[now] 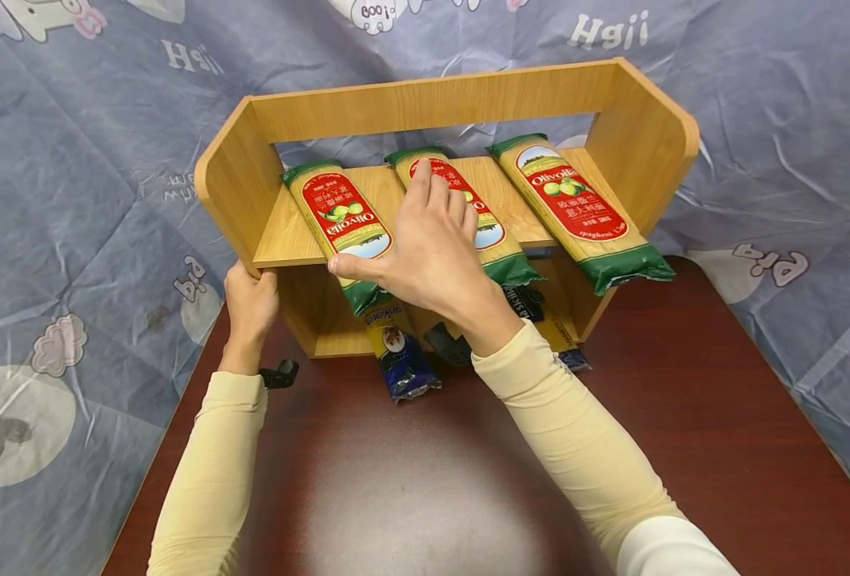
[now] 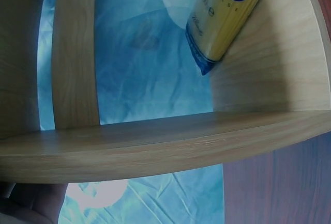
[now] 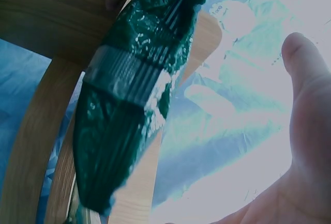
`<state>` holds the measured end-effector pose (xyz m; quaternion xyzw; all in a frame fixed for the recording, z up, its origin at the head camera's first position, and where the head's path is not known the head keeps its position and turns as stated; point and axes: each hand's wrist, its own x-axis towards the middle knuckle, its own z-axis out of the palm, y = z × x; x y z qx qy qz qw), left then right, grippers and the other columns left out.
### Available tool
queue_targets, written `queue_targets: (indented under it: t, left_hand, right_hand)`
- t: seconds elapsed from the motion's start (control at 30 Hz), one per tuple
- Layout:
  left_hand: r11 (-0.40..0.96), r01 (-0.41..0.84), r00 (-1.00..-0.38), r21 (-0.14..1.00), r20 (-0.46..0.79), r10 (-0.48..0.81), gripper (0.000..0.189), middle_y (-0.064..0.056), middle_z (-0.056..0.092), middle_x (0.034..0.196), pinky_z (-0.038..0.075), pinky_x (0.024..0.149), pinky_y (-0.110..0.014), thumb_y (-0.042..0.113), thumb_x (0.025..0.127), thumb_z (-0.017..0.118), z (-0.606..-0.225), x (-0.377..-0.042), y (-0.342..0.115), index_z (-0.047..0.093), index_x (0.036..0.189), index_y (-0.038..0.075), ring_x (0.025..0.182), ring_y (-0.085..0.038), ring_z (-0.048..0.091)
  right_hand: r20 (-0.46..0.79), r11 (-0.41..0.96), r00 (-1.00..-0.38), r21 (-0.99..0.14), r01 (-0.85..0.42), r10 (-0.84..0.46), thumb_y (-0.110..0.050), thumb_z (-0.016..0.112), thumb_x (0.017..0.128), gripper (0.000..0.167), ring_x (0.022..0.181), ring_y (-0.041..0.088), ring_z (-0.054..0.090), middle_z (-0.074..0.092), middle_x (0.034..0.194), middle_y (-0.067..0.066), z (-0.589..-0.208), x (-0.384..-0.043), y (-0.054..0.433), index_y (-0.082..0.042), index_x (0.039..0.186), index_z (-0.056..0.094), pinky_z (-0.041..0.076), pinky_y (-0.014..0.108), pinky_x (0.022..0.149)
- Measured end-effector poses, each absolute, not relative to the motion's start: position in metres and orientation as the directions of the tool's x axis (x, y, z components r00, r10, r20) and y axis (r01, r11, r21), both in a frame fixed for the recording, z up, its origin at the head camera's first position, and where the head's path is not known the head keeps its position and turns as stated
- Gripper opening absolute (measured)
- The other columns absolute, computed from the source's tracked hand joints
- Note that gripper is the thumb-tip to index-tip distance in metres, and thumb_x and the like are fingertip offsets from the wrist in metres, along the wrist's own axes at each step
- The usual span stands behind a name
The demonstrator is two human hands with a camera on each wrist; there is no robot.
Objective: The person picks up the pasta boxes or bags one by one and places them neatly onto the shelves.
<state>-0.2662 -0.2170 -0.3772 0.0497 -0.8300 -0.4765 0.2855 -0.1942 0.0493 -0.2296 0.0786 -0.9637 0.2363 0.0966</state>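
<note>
A two-tier wooden shelf point(image 1: 425, 100) stands tilted in the head view. Three spaghetti packs with red labels and green ends lie on its upper board: a left pack point(image 1: 356, 228), a middle pack point(image 1: 504, 268) and a right pack point(image 1: 597, 212). My left hand point(image 1: 247, 308) grips the left side panel low down; some of its fingers are hidden behind the wood. Above the left and middle packs hovers my right hand point(image 1: 435, 240), thumb spread wide, holding nothing. In the right wrist view a green pack end point(image 3: 124, 89) is close by, apart from the thumb point(image 3: 305, 63).
On the lower tier lie a blue-ended pasta pack point(image 1: 403, 356) and darker packs point(image 1: 525, 302), partly hidden by the right arm. A dark red table point(image 1: 712, 400) lies beneath; a grey-blue printed cloth point(image 1: 93, 160) hangs behind. A black strap device point(image 1: 281, 374) is at the left wrist.
</note>
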Motion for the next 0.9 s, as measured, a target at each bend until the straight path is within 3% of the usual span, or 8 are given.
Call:
queue_targets:
  t: [0.13,0.27,0.47,0.57,0.7,0.9]
  left_hand:
    - [0.571,0.211,-0.807,0.793,0.471,-0.356,0.022,-0.016,0.066,0.090,0.041,0.069,-0.028,0.018,0.098,0.059,-0.379,-0.262,-0.217,0.067,0.104,-0.003,0.084,-0.023,0.059]
    - [0.574,0.235,-0.790,0.784,0.498,-0.357,0.026,-0.013,0.067,0.094,0.042,0.069,-0.026,0.021,0.097,0.062,-0.379,-0.258,-0.217,0.065,0.114,0.002,0.086,-0.021,0.061]
    - [0.385,0.346,-0.817,0.856,0.476,-0.326,0.050,-0.007,0.068,0.127,0.051,0.089,-0.024,0.017,0.096,0.063,-0.375,-0.251,-0.219,0.052,0.145,0.015,0.111,-0.015,0.065]
    - [0.314,0.359,-0.839,0.879,0.451,-0.304,0.065,-0.007,0.060,0.141,0.049,0.098,-0.029,0.016,0.096,0.064,-0.371,-0.246,-0.219,0.039,0.155,0.015,0.121,-0.018,0.061]
    - [0.316,0.310,-0.873,0.897,0.400,-0.279,0.078,-0.010,0.051,0.150,0.046,0.104,-0.033,0.015,0.095,0.066,-0.359,-0.231,-0.215,0.024,0.161,0.009,0.129,-0.024,0.057]
    - [0.311,0.274,-0.888,0.910,0.363,-0.281,0.093,-0.015,0.020,0.166,0.027,0.117,-0.029,0.017,0.094,0.069,-0.341,-0.208,-0.205,0.007,0.161,0.000,0.149,-0.022,0.029]
  right_hand:
    - [0.221,0.872,-0.970,-0.448,-0.197,-0.105,-0.087,0.071,0.061,0.150,0.143,0.040,0.023,0.021,0.163,0.016,-0.228,-0.192,0.052,0.000,0.161,0.001,0.013,0.051,0.119]
    - [0.210,0.866,-0.973,-0.463,-0.189,-0.100,-0.086,0.073,0.061,0.150,0.146,0.039,0.019,0.019,0.164,0.015,-0.226,-0.189,0.055,-0.002,0.161,-0.001,0.011,0.051,0.119]
    - [0.214,0.856,-0.971,-0.476,-0.201,-0.109,-0.085,0.072,0.063,0.149,0.147,0.038,0.017,0.018,0.165,0.016,-0.224,-0.184,0.062,-0.002,0.162,-0.002,0.012,0.053,0.117]
    - [0.213,0.847,-0.970,-0.490,-0.207,-0.115,-0.085,0.072,0.063,0.149,0.148,0.037,0.016,0.015,0.166,0.015,-0.223,-0.180,0.066,-0.003,0.162,-0.003,0.012,0.055,0.116]
    - [0.209,0.828,-0.970,-0.517,-0.217,-0.123,-0.083,0.074,0.064,0.147,0.148,0.037,0.014,0.012,0.167,0.014,-0.222,-0.175,0.071,-0.006,0.162,-0.004,0.011,0.057,0.115]
    - [0.245,0.814,-0.958,-0.520,-0.259,-0.148,-0.081,0.075,0.066,0.144,0.149,0.034,0.012,0.014,0.166,0.014,-0.223,-0.167,0.082,-0.010,0.163,-0.005,0.008,0.056,0.116]
